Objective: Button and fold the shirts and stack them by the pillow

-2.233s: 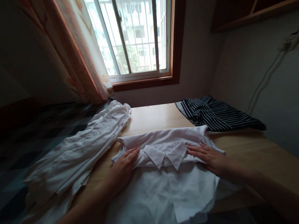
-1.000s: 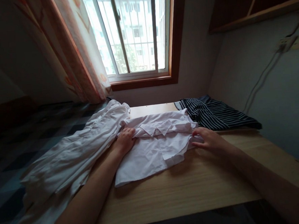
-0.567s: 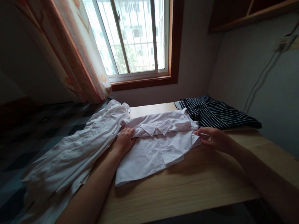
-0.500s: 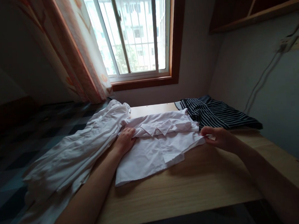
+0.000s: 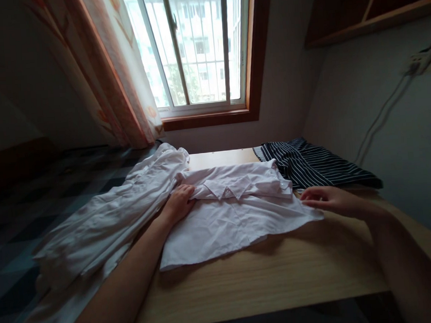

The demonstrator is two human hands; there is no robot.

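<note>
This is a small room in a home, a bedroom by the look of it. A barred sliding window [image 5: 197, 45] with a patterned curtain [image 5: 122, 74] looks out on apartment blocks. A bed [image 5: 38, 192] with a checked cover stands beside a plain wooden table [image 5: 262, 270] carrying a white shirt [image 5: 236, 214] and a striped garment [image 5: 310, 165]. A wooden shelf [image 5: 371, 20] and a wall socket [image 5: 419, 61] sit above.

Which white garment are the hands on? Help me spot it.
Under the window, on the wooden table, find the white shirt between the left hand and right hand. Unlike the crumpled white garment at its left, it lies flat with a pointed collar showing.
</note>
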